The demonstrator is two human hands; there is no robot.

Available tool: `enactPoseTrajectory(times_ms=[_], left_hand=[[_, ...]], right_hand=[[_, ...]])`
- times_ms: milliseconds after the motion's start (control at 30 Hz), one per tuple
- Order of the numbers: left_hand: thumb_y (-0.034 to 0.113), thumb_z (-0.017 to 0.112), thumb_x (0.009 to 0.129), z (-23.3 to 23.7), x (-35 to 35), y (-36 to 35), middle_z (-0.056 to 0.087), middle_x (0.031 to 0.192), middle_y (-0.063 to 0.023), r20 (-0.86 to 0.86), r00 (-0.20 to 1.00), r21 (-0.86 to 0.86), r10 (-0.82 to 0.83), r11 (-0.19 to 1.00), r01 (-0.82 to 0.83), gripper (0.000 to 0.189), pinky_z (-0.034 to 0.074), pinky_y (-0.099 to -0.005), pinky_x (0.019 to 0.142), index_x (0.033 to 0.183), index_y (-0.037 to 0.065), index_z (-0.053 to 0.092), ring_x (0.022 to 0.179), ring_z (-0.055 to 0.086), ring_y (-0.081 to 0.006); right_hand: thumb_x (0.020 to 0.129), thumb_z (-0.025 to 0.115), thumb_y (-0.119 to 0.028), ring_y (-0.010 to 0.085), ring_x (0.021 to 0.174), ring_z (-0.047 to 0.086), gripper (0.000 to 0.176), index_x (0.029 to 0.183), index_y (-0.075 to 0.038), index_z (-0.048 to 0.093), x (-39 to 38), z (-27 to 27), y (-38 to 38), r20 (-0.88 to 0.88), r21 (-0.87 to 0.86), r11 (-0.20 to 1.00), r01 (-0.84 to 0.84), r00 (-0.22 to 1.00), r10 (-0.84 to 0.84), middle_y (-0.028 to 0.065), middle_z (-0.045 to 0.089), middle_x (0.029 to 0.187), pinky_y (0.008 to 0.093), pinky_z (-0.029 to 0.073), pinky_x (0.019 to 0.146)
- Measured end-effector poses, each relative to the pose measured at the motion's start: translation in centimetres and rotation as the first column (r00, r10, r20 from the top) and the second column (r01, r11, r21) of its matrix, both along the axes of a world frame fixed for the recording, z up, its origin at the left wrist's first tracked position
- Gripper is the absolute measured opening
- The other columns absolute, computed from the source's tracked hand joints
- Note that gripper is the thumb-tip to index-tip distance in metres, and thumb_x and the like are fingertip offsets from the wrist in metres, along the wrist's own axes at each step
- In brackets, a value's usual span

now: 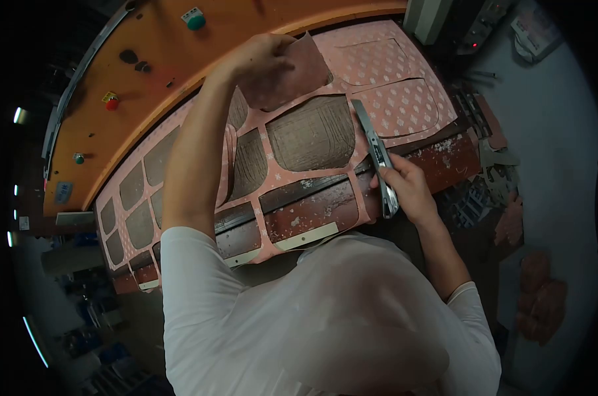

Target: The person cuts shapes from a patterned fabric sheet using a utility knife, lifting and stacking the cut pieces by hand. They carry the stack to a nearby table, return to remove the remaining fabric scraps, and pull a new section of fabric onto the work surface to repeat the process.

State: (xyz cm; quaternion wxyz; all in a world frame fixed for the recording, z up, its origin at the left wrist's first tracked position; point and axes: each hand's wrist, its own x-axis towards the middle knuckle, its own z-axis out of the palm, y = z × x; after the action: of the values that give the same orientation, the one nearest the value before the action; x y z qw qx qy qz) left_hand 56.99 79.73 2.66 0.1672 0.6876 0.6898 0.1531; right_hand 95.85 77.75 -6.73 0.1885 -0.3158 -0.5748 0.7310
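Note:
My left hand [267, 58] pinches the top of a pink cut-out piece [292, 79], lifted over the far side of the work board. Between thumb and fingers, my right hand [406, 185] grips a box cutter [378, 150], its blade pointing away from me beside a large opening. Under both hands lies a pink sheet with a white pattern [391, 56]. Rounded panels have been cut out of much of it, and a worn brown cutting board [312, 132] shows through the holes. On the right, outlined panels still sit within the sheet.
An orange machine beam [154, 59] with a green button [195, 20] and a red button [111, 103] runs along the far side. A dark red ledge [312, 211] with scraps forms the near edge. Pink offcuts [543, 297] lie at the right.

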Motion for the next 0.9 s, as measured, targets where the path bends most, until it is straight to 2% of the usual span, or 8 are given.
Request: enactPoseTrajectory(times_ms=[100,167,200,300,333,533,633,900], left_hand=[[0.010,0.067,0.086,3.3,2.0,-1.5,0.071,0.110,-0.0159,-0.023,1.000,0.022,0.014,1.000,-0.013,0.042,0.053,-0.0366,0.087,0.127,0.002,0.060,0.099,0.069,-0.0263],[0.008,0.066,0.085,4.5,2.9,-2.5,0.071,0.110,-0.0171,-0.047,0.998,0.043,0.035,0.999,-0.033,0.042,0.053,-0.0376,0.086,0.126,0.002,0.060,0.099,0.069,-0.0289],[0.008,0.066,0.085,4.8,3.3,-3.0,0.071,0.109,-0.0176,-0.061,0.997,0.061,0.043,0.997,-0.039,0.042,0.053,-0.0380,0.086,0.126,0.002,0.060,0.099,0.069,-0.0296],[0.009,0.067,0.084,5.2,3.5,-3.9,0.071,0.107,-0.0181,-0.085,0.994,0.103,0.073,0.993,-0.064,0.042,0.053,-0.0392,0.085,0.125,0.002,0.060,0.098,0.069,-0.0314],[0.009,0.067,0.084,5.2,3.6,-4.2,0.071,0.107,-0.0182,-0.087,0.993,0.115,0.085,0.991,-0.075,0.042,0.053,-0.0395,0.085,0.125,0.002,0.060,0.098,0.069,-0.0319],[0.012,0.068,0.084,5.0,3.9,-5.4,0.071,0.107,-0.0182,-0.110,0.989,0.165,0.096,0.983,-0.077,0.043,0.054,-0.0397,0.084,0.126,0.004,0.061,0.097,0.069,-0.0329],[0.012,0.068,0.084,5.1,4.4,-5.6,0.071,0.107,-0.0185,-0.116,0.987,0.163,0.115,0.982,-0.095,0.044,0.054,-0.0401,0.084,0.127,0.005,0.061,0.097,0.069,-0.0331],[0.012,0.068,0.086,5.4,4.7,-5.8,0.071,0.107,-0.0186,-0.123,0.987,0.171,0.108,0.982,-0.086,0.043,0.054,-0.0399,0.085,0.127,0.004,0.060,0.098,0.069,-0.0328]], right_hand=[[0.097,0.053,-0.016,0.0084,0.070,0.061,0.022,0.105,0.002,0.062,-2.8,-0.4,2.7,-0.169,0.044,0.998,0.048,0.985,-0.040,0.0053,0.067,0.082,0.0246,0.050,0.062],[0.097,0.053,-0.017,0.0102,0.065,0.062,0.024,0.108,0.002,0.062,-5.0,-0.4,4.4,-0.201,-0.148,0.989,0.009,0.979,-0.039,0.0071,0.068,0.082,0.0243,0.051,0.057],[0.096,0.054,-0.017,0.0113,0.061,0.062,0.025,0.109,0.003,0.062,-6.2,-0.3,5.0,-0.220,-0.163,0.986,0.016,0.974,-0.052,0.0090,0.068,0.082,0.0240,0.051,0.053],[0.098,0.053,-0.016,0.0120,0.063,0.063,0.023,0.106,0.004,0.061,-8.5,-0.2,6.4,-0.190,-0.154,0.986,-0.069,0.981,0.039,0.0102,0.068,0.082,0.0250,0.053,0.054],[0.096,0.055,-0.017,0.0113,0.062,0.062,0.026,0.107,0.005,0.062,-8.9,-0.2,6.7,-0.199,-0.197,0.974,-0.112,0.977,0.072,0.0109,0.070,0.084,0.0238,0.050,0.052],[0.096,0.054,-0.017,0.0125,0.062,0.063,0.025,0.104,0.005,0.062,-11.0,0.2,6.4,-0.188,-0.119,0.983,-0.140,0.975,0.116,0.0110,0.070,0.084,0.0238,0.051,0.052],[0.095,0.054,-0.016,0.0126,0.063,0.062,0.024,0.104,0.005,0.062,-10.7,2.1,6.2,-0.084,-0.148,0.970,-0.193,0.980,0.182,0.0116,0.070,0.084,0.0255,0.052,0.056],[0.093,0.057,-0.017,0.0157,0.063,0.064,0.024,0.099,0.005,0.063,-12.6,0.1,5.8,-0.107,-0.027,0.986,-0.162,0.982,0.158,0.0119,0.070,0.082,0.0297,0.053,0.056]])
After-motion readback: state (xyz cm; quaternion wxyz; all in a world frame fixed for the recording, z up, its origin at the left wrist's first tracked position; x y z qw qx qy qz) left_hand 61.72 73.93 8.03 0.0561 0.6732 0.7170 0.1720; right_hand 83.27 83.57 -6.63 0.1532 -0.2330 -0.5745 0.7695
